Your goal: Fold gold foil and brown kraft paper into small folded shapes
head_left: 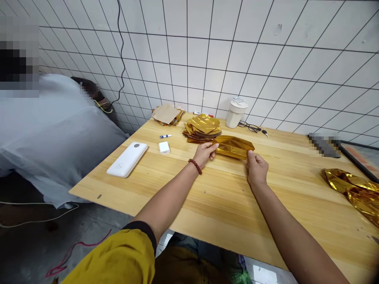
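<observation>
I cannot identify the blurred dark oblong object [325,145] at far right; the crumpled gold metallic foil [352,192] at right runs past my frame edge.

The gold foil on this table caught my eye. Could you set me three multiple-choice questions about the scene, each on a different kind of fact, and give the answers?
1. Where is the white power bank?
A. On the wooden table, left of the hands
B. On the floor
C. On the stack of gold foil

2. What colour are the beads of the bracelet on the wrist of the left hand?
A. Blue
B. Red
C. White

3. What state is the gold foil piece in?
A. Lying loose on the stack
B. Crumpled on the floor
C. Held up by both hands

Answers:
1. A, it lies flat on the tabletop, left of the hands.
2. B, the beads show red on the wrist.
3. C, the left hand and the right hand grip its two ends.
</observation>
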`<state>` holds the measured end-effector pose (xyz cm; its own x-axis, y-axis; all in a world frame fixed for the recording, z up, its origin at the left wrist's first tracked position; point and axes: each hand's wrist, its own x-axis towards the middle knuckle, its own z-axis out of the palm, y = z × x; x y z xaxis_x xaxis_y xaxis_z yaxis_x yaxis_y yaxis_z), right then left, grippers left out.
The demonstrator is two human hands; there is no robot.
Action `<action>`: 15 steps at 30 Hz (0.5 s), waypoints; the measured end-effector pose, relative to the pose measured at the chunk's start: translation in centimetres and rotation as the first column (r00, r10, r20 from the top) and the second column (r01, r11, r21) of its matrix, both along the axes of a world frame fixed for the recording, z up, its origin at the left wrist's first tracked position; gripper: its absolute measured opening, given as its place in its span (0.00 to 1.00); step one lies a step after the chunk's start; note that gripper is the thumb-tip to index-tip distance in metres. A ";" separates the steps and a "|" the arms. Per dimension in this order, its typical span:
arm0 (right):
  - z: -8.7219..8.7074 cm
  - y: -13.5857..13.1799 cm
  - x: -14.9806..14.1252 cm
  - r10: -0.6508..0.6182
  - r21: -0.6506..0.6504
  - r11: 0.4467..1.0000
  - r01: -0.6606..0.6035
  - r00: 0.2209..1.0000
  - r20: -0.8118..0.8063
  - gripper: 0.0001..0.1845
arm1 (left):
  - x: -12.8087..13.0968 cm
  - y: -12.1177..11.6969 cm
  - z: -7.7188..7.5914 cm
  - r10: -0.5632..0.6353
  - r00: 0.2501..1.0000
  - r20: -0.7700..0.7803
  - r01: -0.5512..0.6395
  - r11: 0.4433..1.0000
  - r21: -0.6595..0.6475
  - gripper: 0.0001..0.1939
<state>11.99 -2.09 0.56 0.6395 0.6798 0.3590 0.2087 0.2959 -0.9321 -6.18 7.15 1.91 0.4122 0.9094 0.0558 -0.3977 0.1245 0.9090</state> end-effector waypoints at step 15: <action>0.7 -0.2 -0.4 -0.056 0.064 0.996 0.056 0.998 0.000 0.22 | 0.3 -0.6 0.4 0.111 0.989 -0.092 -0.100 0.988 0.119 0.21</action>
<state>11.57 -2.27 1.28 0.6753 0.6184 0.4019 0.2282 0.3429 -0.9112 -5.93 6.59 2.32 0.3227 0.9382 0.1248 -0.3111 -0.0195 0.9502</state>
